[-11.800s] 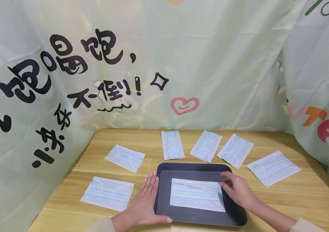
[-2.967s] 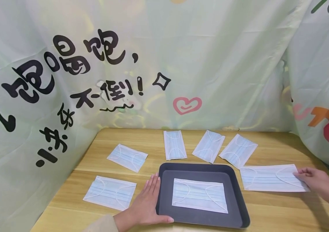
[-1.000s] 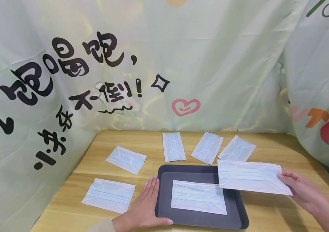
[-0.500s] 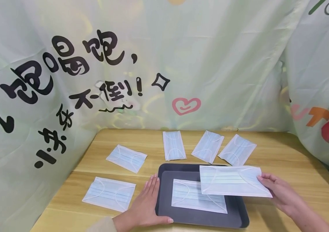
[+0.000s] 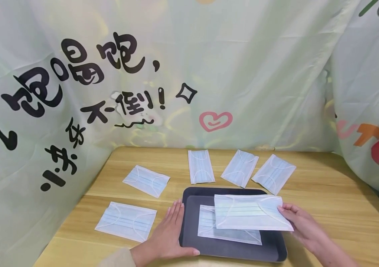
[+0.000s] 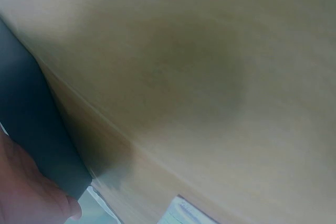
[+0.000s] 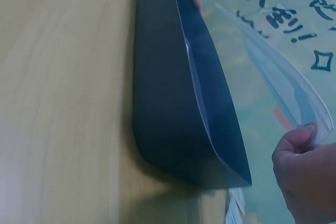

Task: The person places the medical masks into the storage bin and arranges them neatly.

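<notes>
In the head view my right hand (image 5: 304,228) pinches the right end of a pale blue face mask (image 5: 249,213), held level above a dark grey tray (image 5: 273,244). Inside the tray lies another mask (image 5: 206,228), partly covered by the held one. Straight fingers of my left hand (image 5: 167,235) rest along the tray's left side, thumb at its front edge. The right wrist view has the held mask (image 7: 283,72) raised clear of the tray (image 7: 168,98). From the left wrist, part of my hand (image 6: 29,184) shows against the tray wall (image 6: 31,114).
Several more masks lie flat on the wooden table (image 5: 349,200): one at left (image 5: 126,221), one behind it (image 5: 146,181), and three along the back, including an upright one (image 5: 201,167). A printed curtain (image 5: 259,92) encloses the table's back and sides.
My right hand has taken the mask from the table's right side and carried it leftward over the tray. Earlier it was at the mask in the tray. My left hand stays at the tray.
</notes>
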Demonstrator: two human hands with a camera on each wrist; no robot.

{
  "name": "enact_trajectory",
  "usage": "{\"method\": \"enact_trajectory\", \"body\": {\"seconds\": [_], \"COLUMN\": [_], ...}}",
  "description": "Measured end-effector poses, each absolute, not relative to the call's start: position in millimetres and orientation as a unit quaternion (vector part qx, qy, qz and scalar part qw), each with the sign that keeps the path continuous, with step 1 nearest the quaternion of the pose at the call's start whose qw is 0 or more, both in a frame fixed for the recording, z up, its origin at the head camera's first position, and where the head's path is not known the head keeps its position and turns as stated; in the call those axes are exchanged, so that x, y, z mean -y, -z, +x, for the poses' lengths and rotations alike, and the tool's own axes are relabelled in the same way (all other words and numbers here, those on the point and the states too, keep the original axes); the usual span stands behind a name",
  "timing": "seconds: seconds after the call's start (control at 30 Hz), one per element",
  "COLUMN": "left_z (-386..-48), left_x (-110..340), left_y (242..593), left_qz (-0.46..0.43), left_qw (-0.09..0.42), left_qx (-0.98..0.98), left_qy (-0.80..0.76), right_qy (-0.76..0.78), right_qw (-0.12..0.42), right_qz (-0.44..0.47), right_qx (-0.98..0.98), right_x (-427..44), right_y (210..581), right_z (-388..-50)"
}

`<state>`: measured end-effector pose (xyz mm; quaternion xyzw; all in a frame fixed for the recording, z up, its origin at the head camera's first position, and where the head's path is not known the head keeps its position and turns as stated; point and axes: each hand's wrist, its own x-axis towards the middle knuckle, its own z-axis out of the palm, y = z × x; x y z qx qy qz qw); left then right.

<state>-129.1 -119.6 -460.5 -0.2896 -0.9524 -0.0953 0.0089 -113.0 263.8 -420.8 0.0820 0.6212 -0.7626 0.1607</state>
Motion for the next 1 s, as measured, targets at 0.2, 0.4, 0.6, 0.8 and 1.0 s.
{"method": "enact_trajectory", "body": {"seconds": [0.2,0.4,0.6,0.8,1.0], "left_z": [-129.6,-128.9,-128.8,-129.4,-129.7], "left_x": [119.4,119.2,119.2,119.4,119.6], "left_y": [458.9,459.2,459.4,459.4,459.5], "left_qz": [-0.284,-0.285,-0.286,-0.289,-0.288], "left_qw": [-0.003,0.0,0.003,0.001,-0.006], "left_qx": [0.954,0.953,0.953,0.952,0.952], "left_qy": [0.1,0.106,0.098,0.102,0.106], "right_qy": [0.762,0.759,0.753,0.753,0.749], "right_qw": [0.146,0.137,0.114,0.109,0.098], "right_qz": [0.111,0.143,0.182,0.208,0.21], "right_qx": [-0.62,-0.62,-0.621,-0.615,-0.621], "right_x": [-243.0,-224.5,-208.4,-197.5,-191.3], "right_y": [422.9,428.3,432.5,438.4,443.2], "right_z": [-116.0,-117.2,-117.2,-117.2,-116.9]}}
